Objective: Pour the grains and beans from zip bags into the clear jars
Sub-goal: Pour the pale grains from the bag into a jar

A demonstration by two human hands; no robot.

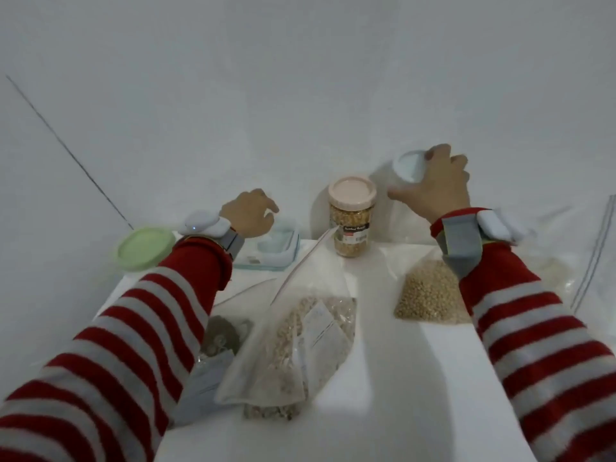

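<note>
Right hand [433, 181] raised near back wall, fingers and thumb curled round pale round container [407, 166]; jar or lid, cannot tell.

Left hand [248, 213] over clear square container [280, 248], fingers bent downward; grip or contact cannot tell, blurred.

Pink-lidded jar [352, 216], filled with yellow grains, upright at back centre of tabletop [383, 378].

Green lid [145, 248] at far left.

Zip bag of pale grains [300, 345] at centre, bag of beans [430, 295] to its right, partly under right sleeve.

A white table [383, 361] meets a white wall [300, 78] bearing a dark line [66, 149].
</note>
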